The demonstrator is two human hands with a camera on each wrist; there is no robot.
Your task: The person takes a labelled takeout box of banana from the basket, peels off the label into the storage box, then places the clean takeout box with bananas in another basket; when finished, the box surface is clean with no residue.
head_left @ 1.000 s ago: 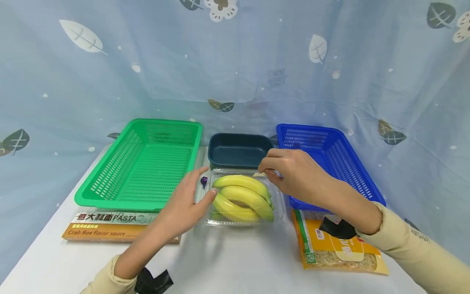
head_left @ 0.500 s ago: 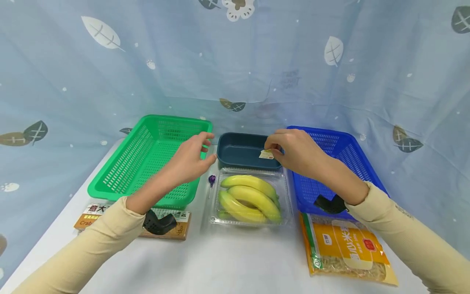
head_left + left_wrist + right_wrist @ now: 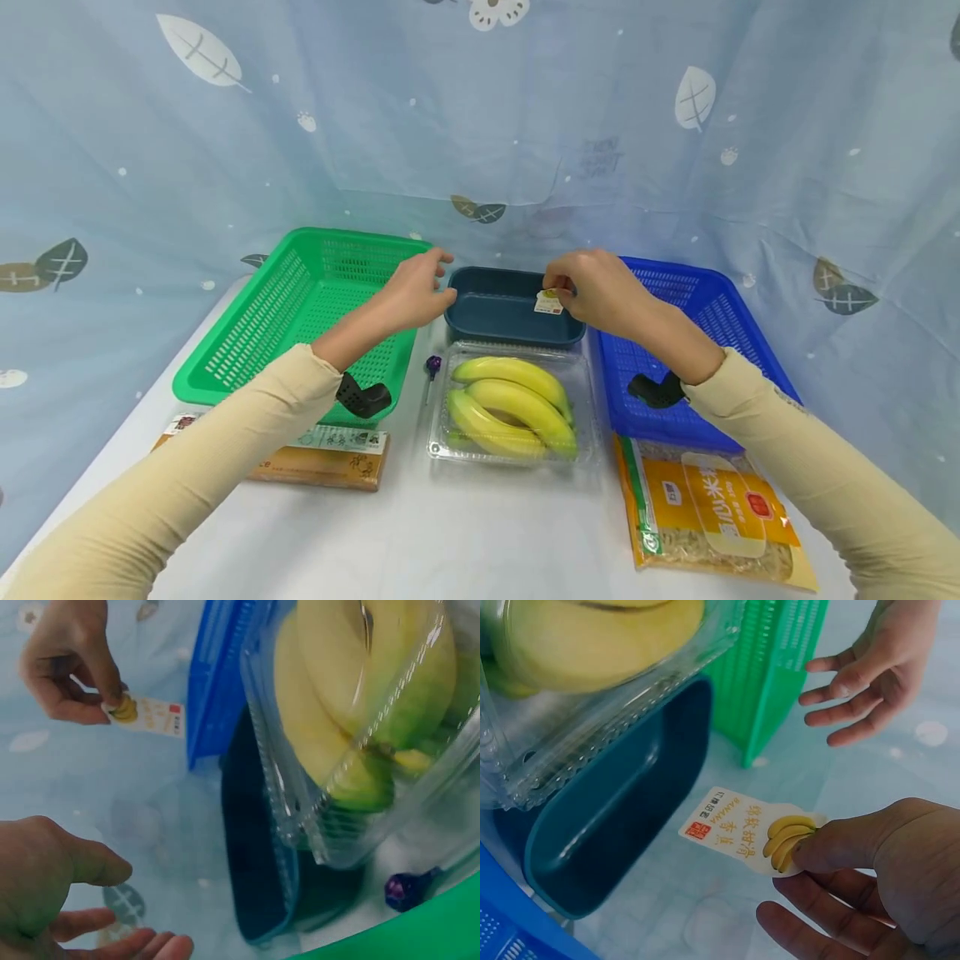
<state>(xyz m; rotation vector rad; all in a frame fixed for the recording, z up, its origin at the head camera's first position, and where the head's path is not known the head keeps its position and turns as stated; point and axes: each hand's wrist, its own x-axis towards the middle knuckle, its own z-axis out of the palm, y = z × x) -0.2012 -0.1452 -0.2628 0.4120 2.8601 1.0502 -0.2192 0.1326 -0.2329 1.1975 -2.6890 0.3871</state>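
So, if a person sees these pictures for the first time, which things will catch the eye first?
Probably the yellow bananas in their clear plastic box at the middle of the table, between the green basket and the blue basket. Next, the right hand pinches a small banana label above the dark blue tub, while the left hand hovers open at the tub's left end.

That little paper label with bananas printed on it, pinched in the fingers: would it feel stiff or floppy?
Probably light and floppy: the small white paper banana label is thin and flat, and the right hand holds it by one end with a fingertip pinch. It sticks out fairly straight, so perhaps slightly stiff card. Dropped over the dark blue plastic tub, it would likely flutter.
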